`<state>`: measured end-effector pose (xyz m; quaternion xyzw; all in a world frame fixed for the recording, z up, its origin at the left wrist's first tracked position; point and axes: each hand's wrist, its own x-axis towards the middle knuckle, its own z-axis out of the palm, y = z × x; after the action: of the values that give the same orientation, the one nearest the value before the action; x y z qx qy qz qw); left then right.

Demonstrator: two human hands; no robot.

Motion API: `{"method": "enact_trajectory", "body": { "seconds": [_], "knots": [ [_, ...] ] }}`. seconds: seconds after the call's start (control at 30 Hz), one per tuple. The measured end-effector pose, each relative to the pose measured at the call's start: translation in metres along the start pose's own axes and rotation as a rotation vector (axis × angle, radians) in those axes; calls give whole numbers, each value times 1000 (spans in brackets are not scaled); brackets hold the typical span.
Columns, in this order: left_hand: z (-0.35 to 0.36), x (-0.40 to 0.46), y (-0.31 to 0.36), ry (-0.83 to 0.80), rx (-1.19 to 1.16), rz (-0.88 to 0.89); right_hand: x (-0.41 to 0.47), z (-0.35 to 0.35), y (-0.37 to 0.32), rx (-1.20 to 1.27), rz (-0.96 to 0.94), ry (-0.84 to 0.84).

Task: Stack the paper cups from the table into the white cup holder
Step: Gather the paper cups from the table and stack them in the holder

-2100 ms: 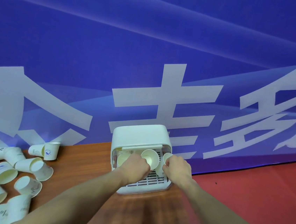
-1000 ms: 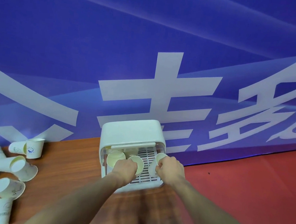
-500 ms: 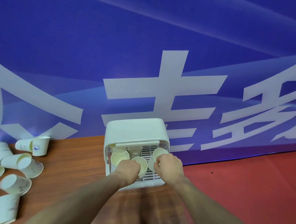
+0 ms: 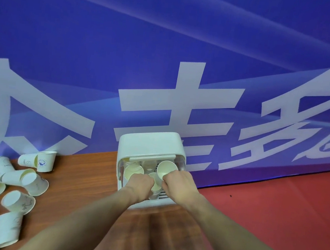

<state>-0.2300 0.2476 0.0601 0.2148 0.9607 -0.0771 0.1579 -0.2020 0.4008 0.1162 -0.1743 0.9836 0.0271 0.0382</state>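
The white cup holder (image 4: pixel 150 143) stands on the wooden table (image 4: pixel 85 177) against the blue banner, its front open. Several paper cups sit inside it. My left hand (image 4: pixel 139 183) grips a cup stack (image 4: pixel 154 187) at the middle of the holder, beside a cup (image 4: pixel 133 171) on the left. My right hand (image 4: pixel 178 182) holds another paper cup (image 4: pixel 166 168) by its side at the holder's right, mouth facing me. A heap of loose paper cups (image 4: pixel 21 181) lies at the table's left.
The blue banner (image 4: pixel 166 64) with large white characters rises right behind the table. Red floor (image 4: pixel 273 207) lies to the right of the table's edge. One cup (image 4: pixel 45 161) stands upright near the banner, left of the holder.
Both hands stayed at the holder's front. My right hand lifted its cup slightly up and back, and the middle cup now sits lower, mostly hidden between my hands. The camera shifted a little.
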Motion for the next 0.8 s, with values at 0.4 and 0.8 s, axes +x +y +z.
{"method": "enact_trajectory", "body": {
  "seconds": [0.4,0.8],
  "knots": [
    [2,-26,-46,61,-1,-47,16,10,-29,-153,-102,-159],
    [10,-16,-81,65,-75,84,50,47,-22,-70,-101,-301]
  ]
}}
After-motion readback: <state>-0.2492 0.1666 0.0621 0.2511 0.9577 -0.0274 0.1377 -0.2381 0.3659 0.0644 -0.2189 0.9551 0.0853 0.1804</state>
